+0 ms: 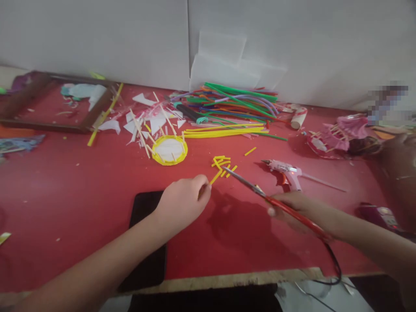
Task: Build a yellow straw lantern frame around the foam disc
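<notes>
My left hand (185,201) is closed, its fingertips pinching a yellow pipe cleaner (216,177) that sticks out toward the right. In my right hand (300,210) is a pair of scissors with red handles (294,213). The scissor blades (242,182) reach left, their tip beside the end of the held pipe cleaner. Just beyond lie several short cut yellow pieces (221,159) in a loose pile, with one more piece (250,151) apart to the right. Behind my left hand sits a white disc with a yellow rim (169,150), with small sticks standing around it.
A pink glue gun (286,169) lies to the right. Colourful pipe cleaners (240,104) and a yellow bundle (224,131) lie at the back. Paper scraps and sticks (139,130) are left of them. A black phone-like slab (147,260) is under my left arm. A brown frame (42,125) stands far left.
</notes>
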A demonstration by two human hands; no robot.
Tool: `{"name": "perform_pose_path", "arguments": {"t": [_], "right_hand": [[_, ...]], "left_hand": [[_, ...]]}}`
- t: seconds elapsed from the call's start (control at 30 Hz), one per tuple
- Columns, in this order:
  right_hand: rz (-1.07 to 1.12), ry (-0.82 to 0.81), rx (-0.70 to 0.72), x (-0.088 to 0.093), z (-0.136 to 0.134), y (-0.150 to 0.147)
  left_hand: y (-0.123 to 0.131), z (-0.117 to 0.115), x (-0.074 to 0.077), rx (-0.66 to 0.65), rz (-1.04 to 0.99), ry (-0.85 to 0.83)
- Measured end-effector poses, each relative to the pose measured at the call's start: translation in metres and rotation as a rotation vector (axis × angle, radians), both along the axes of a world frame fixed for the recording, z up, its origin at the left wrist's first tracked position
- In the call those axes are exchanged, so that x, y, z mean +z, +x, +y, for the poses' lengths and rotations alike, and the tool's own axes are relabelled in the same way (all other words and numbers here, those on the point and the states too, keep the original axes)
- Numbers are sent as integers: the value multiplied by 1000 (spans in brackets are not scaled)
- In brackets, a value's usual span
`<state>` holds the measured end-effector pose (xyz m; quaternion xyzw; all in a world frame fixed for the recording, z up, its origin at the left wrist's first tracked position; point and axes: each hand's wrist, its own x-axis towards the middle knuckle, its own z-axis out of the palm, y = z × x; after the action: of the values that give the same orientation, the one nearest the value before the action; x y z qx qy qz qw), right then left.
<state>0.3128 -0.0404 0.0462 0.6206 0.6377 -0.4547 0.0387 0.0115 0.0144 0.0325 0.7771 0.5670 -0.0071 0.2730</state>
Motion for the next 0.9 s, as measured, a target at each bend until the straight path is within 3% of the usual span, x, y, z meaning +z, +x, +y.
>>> {"name": "perform_pose_path", "arguments": {"t": [0.07, 0.17, 0.27, 0.37, 0.53, 0.63, 0.77, 0.83, 0.9], "right_hand": [[-170, 150, 71, 13, 18, 11], [-662, 369, 92, 33, 56, 31], [-902, 459, 154, 41, 92, 50], [-873, 486, 153, 33, 120, 63], [-768, 484, 137, -2, 151, 75], [-679, 452, 159, -17, 160, 81], [-554, 481, 162, -22, 164, 86], [-502, 524, 156, -21, 165, 85], [-473, 570, 143, -17, 164, 84]], "left_hand": [[-2, 8, 8, 5, 31, 66], [5, 25, 21, -22, 108, 184], [24, 48, 26, -38, 169, 293], [45, 76, 18, -53, 162, 338], [63, 107, 2, -22, 179, 419], [60, 98, 4, -38, 144, 521], [39, 69, 13, -194, 18, 653], [20, 56, 13, -341, -240, 842], [-3, 46, 8, -301, -401, 999]]}}
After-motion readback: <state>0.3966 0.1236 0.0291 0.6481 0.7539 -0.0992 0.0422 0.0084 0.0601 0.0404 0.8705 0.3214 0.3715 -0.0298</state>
